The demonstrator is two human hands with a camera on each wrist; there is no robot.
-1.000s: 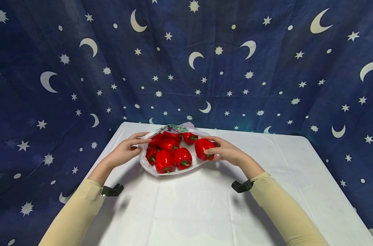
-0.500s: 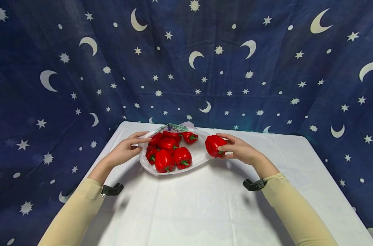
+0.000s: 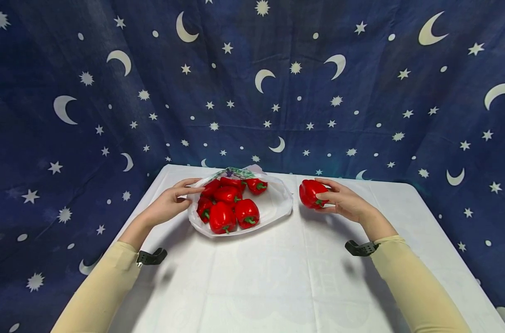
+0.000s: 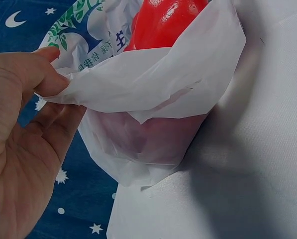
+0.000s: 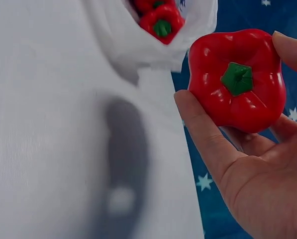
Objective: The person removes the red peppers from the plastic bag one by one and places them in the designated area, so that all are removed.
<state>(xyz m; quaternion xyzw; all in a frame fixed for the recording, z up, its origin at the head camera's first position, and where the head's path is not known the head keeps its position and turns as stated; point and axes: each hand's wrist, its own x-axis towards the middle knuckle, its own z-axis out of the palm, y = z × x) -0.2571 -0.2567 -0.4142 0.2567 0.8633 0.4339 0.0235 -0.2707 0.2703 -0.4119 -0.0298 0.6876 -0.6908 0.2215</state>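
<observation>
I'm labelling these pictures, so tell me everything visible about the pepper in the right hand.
The pepper is red, glossy and lobed, with a short green stem at one end; its shine suggests plastic, though that is uncertain. It looks whole. The right hand grips it, apparently above the white table and apart from the plastic bag on its left. Its stem end faces the right wrist camera.

White-clothed table [image 3: 256, 277], navy fabric backdrop [image 3: 236, 83], pale moons [image 3: 425, 33], stars [image 3: 262, 8].

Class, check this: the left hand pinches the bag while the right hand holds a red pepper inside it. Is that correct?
No: the head view shows the right hand holding the red pepper outside the bag, beside it. The rest stands.
</observation>
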